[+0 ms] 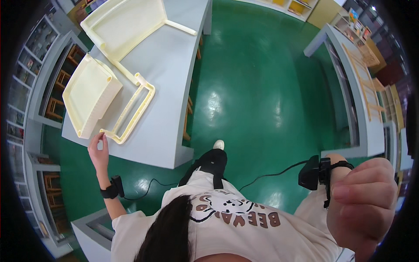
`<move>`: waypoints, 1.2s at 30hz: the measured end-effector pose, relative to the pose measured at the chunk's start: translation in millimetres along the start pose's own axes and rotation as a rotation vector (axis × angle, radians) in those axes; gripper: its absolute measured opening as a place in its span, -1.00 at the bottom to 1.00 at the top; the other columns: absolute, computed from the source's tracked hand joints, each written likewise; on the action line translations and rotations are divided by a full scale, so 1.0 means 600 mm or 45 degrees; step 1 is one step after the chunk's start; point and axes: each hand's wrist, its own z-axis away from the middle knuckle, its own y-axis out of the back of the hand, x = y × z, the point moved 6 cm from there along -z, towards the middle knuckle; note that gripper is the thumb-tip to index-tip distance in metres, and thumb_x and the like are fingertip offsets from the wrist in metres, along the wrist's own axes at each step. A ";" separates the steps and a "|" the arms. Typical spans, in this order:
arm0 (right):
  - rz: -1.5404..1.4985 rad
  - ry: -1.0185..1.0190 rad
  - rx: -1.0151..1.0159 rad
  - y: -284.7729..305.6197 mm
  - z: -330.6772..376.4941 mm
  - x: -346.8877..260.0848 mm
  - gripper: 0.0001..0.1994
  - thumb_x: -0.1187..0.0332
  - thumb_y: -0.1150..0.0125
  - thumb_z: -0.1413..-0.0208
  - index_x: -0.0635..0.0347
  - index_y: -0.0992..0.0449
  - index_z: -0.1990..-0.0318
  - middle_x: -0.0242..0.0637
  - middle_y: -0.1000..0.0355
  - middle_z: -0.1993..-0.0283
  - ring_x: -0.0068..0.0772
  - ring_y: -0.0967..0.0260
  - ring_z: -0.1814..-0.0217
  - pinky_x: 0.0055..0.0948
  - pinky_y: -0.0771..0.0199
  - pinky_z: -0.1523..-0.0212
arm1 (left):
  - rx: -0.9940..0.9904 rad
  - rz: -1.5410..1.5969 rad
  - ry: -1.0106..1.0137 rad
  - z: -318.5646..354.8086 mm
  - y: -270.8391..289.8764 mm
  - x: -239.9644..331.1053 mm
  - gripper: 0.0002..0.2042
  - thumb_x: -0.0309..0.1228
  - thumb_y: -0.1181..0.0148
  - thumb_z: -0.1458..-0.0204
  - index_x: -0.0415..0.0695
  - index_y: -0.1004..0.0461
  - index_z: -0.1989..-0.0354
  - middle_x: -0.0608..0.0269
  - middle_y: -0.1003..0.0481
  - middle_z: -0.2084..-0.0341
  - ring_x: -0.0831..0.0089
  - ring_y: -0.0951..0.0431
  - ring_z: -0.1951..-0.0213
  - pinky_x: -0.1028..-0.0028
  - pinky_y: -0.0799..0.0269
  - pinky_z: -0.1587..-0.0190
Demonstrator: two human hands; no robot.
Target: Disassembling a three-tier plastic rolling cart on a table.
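My left hand [99, 150] reaches over the grey table's near left edge. Its thumb and fingertips come together at the near end of a cream U-shaped plastic frame [131, 114]. The frame lies on the tabletop, with its other end against the leg of a larger part. Left of it sits a cream tray-like plastic part [89, 94] with raised sides. Farther back lies the larger cream panel [131, 30], with legs sticking out. My right hand [364, 203] is raised close to the camera in a fist, away from the table, with nothing visible in it.
The grey table [168, 118] has a corner near my body. Green floor [257, 83] stretches to its right, toward another grey table [371, 126] with a wooden frame on it. Shelving [28, 87] lines the left. Black cables [273, 174] run from both wrist devices.
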 end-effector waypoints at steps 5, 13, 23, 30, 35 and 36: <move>0.159 -0.363 0.105 0.046 0.027 0.148 -0.78 0.22 0.18 0.03 0.13 -0.26 0.57 -0.29 -0.29 0.60 -0.44 -0.18 0.67 -0.52 -0.14 0.56 | 0.158 -0.024 0.235 -0.018 -0.039 0.015 -0.91 -0.54 -0.05 0.12 -0.28 -0.41 0.43 0.15 -0.44 0.56 0.42 -0.40 0.53 0.53 -0.27 0.44; -0.214 -0.143 0.059 0.138 0.011 0.361 -0.56 0.14 0.28 -0.01 0.48 -0.26 0.33 0.14 -0.32 0.50 -0.09 -0.28 0.63 -0.21 -0.27 0.69 | 0.323 -0.106 0.432 -0.073 -0.136 0.087 -0.86 -0.49 -0.05 0.09 -0.32 -0.43 0.41 0.22 -0.45 0.60 0.58 -0.43 0.53 0.64 -0.32 0.43; -0.203 0.043 -0.131 0.211 0.095 0.723 -0.86 0.29 0.04 0.12 0.10 -0.30 0.40 -0.23 -0.29 0.48 -0.31 -0.24 0.58 -0.41 -0.17 0.54 | 0.476 -0.199 0.653 -0.166 -0.191 0.235 -0.87 -0.51 -0.05 0.10 -0.34 -0.43 0.44 0.22 -0.45 0.62 0.60 -0.41 0.55 0.64 -0.30 0.43; -0.763 0.414 0.196 0.202 0.083 0.989 -0.42 -0.18 0.30 0.03 0.25 -0.35 0.47 -0.20 -0.30 0.53 -0.38 -0.20 0.64 -0.49 -0.05 0.70 | 0.481 -0.332 0.881 -0.238 -0.272 0.403 -0.88 -0.51 -0.05 0.11 -0.33 -0.43 0.45 0.24 -0.45 0.63 0.60 -0.42 0.54 0.62 -0.31 0.41; -0.795 0.430 -0.154 0.182 0.017 1.065 -0.67 0.06 0.12 0.04 0.17 -0.33 0.46 -0.25 -0.28 0.49 -0.40 -0.17 0.66 -0.51 -0.09 0.68 | 0.582 -0.398 1.044 -0.265 -0.307 0.460 -0.88 -0.51 -0.04 0.10 -0.32 -0.43 0.45 0.24 -0.45 0.63 0.58 -0.42 0.54 0.64 -0.29 0.43; -0.799 0.434 -0.174 0.181 0.005 1.080 -0.71 0.11 0.09 0.09 0.16 -0.34 0.47 -0.27 -0.28 0.51 -0.41 -0.17 0.66 -0.51 -0.10 0.67 | 0.582 -0.408 1.061 -0.273 -0.315 0.462 -0.88 -0.51 -0.04 0.10 -0.32 -0.43 0.45 0.24 -0.45 0.63 0.58 -0.42 0.54 0.64 -0.29 0.43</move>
